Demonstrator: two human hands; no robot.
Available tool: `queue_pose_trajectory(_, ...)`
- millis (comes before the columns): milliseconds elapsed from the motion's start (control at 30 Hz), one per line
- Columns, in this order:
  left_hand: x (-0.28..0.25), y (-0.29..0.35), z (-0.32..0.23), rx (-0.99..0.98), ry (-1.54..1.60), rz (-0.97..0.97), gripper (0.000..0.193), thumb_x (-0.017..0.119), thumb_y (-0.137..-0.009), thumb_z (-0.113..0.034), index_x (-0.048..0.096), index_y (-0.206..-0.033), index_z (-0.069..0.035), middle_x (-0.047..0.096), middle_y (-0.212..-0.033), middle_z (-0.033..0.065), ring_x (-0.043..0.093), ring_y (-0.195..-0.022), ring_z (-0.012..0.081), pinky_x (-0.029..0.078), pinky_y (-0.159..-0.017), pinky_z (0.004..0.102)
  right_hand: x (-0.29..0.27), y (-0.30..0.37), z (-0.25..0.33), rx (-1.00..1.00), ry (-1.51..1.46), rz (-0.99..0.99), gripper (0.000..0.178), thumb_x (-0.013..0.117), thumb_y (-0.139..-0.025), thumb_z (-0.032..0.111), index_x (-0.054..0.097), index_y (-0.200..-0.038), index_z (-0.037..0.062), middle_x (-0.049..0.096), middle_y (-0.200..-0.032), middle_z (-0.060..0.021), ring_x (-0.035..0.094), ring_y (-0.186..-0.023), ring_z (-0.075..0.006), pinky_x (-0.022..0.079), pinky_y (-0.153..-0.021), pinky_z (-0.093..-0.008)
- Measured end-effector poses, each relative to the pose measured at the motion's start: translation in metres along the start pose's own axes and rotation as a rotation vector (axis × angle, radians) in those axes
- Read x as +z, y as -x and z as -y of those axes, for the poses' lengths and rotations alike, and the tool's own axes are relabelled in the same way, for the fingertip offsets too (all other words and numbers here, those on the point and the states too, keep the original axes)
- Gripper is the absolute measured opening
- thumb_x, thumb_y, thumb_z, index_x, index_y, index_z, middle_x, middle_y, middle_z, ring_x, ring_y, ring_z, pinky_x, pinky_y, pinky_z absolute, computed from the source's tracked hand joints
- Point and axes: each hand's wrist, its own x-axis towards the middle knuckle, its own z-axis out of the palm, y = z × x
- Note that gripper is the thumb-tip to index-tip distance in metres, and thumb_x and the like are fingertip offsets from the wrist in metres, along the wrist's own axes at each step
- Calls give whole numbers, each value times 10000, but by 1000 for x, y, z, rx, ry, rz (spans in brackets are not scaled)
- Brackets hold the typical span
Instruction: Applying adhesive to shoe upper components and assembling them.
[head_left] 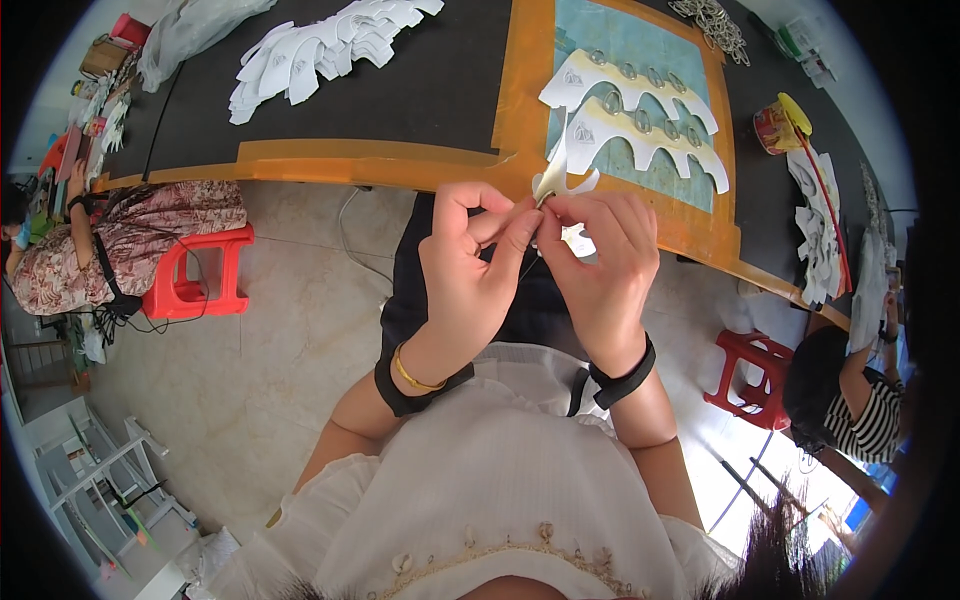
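Note:
My left hand (470,265) and my right hand (600,260) meet in front of my chest, above my lap. Both pinch a white scalloped card piece (562,180) that stands up between the fingertips; a small metal part seems to sit at its lower edge, mostly hidden by my fingers. Each wrist wears a black band, and the left also has a gold bangle. Just beyond my hands, two more white scalloped cards with metal rings (640,120) lie on a teal mat (600,40) on the orange-edged table (400,160).
A pile of white card pieces (320,50) lies on the dark table top at the back. A yellow-lidded can (780,125) stands at the right. A seated person on a red stool (200,275) is at the left; another person (850,400) sits lower right beside a red stool (750,375).

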Motion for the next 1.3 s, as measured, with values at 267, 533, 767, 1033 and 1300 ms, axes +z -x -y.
queue_pose_trajectory(267,-8,-12,-3,-179,234,106,250,574,-891,-51,475,-1105,32,635,-970,114,616,-899,119,489,-773,230,-1,0,-1,223,-203,45,143,685,-641,4,585,-708,82,577,-670,-11,549,-643,-177,409,-650,-287)
queue_pose_trajectory(533,-2,-8,5,-325,507,111,199,549,-924,-140,549,-1028,30,559,-1039,74,590,-880,103,477,-794,242,-6,1,0,301,-290,52,126,685,-650,18,596,-725,66,573,-667,-15,526,-628,-152,412,-643,-272)
queue_pose_trajectory(767,-4,-10,1,-265,488,86,126,571,-913,-122,564,-897,2,607,-845,15,534,-802,38,422,-718,191,-2,6,-12,392,-350,64,104,663,-699,3,634,-789,47,602,-720,-24,491,-616,-151,417,-626,-263)
queue_pose_trajectory(1033,-6,-9,-2,-142,243,79,125,577,-899,-66,573,-929,55,633,-877,59,581,-810,62,461,-717,189,-16,-4,-7,-2,-154,-46,226,764,-647,74,663,-848,65,599,-827,-25,537,-741,-203,424,-692,-318)
queue_pose_trajectory(1300,-6,-8,-6,-92,147,87,127,571,-898,-50,574,-933,72,637,-871,71,598,-820,79,476,-738,206,-4,-4,-10,-128,-16,76,198,733,-641,29,598,-776,82,553,-741,-13,526,-739,-203,408,-792,-356)
